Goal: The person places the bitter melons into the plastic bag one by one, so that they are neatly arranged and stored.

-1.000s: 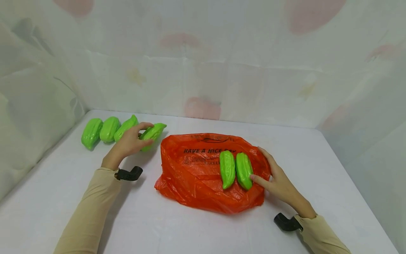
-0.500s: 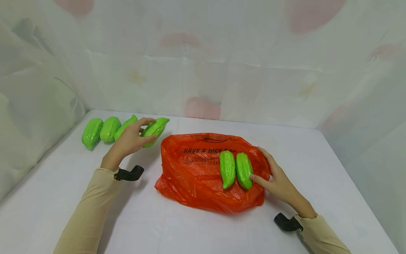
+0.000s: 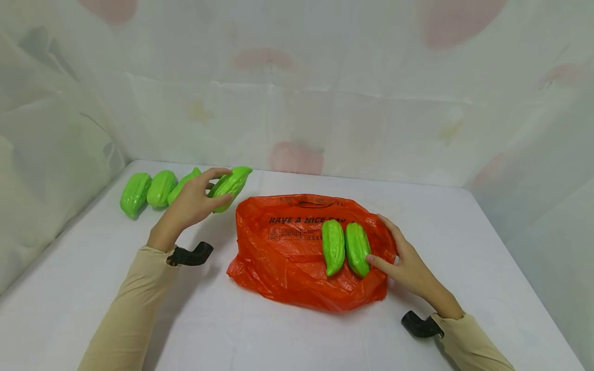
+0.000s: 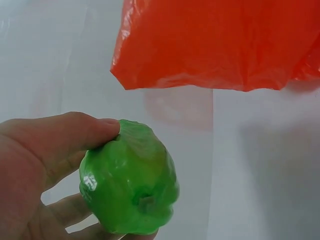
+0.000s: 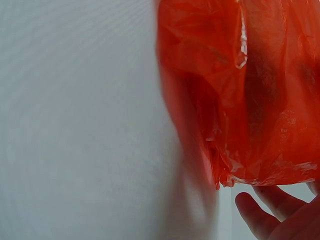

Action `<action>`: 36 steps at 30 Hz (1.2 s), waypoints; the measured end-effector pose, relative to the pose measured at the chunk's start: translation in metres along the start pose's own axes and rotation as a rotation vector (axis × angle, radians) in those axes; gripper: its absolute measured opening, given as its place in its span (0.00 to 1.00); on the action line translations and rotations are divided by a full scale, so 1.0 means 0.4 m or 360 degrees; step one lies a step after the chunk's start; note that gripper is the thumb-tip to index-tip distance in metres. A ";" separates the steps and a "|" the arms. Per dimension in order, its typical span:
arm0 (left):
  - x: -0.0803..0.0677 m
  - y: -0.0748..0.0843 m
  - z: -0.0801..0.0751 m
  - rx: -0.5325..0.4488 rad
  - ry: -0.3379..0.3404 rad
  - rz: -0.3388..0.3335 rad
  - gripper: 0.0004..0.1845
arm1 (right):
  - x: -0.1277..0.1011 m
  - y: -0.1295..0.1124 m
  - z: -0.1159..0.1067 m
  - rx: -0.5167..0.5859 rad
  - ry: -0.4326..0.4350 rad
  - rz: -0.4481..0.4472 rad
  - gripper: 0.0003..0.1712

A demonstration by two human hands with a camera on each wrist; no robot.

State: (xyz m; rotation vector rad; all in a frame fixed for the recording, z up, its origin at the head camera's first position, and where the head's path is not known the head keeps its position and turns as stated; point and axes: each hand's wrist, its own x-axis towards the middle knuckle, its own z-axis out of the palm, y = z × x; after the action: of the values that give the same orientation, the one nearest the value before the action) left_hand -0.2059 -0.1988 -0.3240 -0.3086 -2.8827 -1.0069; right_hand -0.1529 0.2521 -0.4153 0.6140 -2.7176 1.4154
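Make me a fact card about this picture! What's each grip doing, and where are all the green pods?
Left grip: holds one green pod above the table
Right grip: holds the right edge of the red bag
Pods on red plastic: two
Pods in a row: three, one partly hidden
Total pods: six

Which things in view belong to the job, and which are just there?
Likely part of the job:
Green pod in the left hand
Red bag, right hand at its edge
Two green pods on or in it
Three green pods on the white table

Just there:
Black wrist pieces
Patterned backdrop
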 end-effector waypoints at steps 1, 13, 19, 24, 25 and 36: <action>-0.002 0.004 0.000 -0.0004 0.0003 0.0005 0.30 | 0.000 0.000 0.000 -0.0002 0.0001 0.0001 0.48; -0.017 0.051 0.004 -0.0018 0.0097 0.0112 0.30 | 0.000 0.000 0.000 -0.0019 0.0001 0.0018 0.48; -0.018 0.070 0.010 -0.0038 0.0101 0.0121 0.30 | -0.001 -0.001 0.000 -0.0015 0.0004 0.0018 0.48; -0.022 0.086 0.013 -0.0065 0.0117 0.0155 0.29 | -0.001 -0.003 0.000 -0.0012 -0.0002 0.0022 0.48; -0.023 0.089 0.013 -0.0072 0.0116 0.0159 0.29 | -0.001 -0.003 0.000 -0.0012 -0.0003 0.0022 0.48; -0.030 0.116 0.029 -0.0101 0.0104 0.0202 0.28 | 0.000 -0.001 0.001 -0.0013 0.0000 0.0017 0.48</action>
State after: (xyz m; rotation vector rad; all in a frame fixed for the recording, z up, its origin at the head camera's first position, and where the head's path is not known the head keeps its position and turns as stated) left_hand -0.1843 -0.1580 -0.3064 -0.4475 -2.7379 -1.0671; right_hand -0.1524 0.2516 -0.4151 0.6002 -2.7294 1.4063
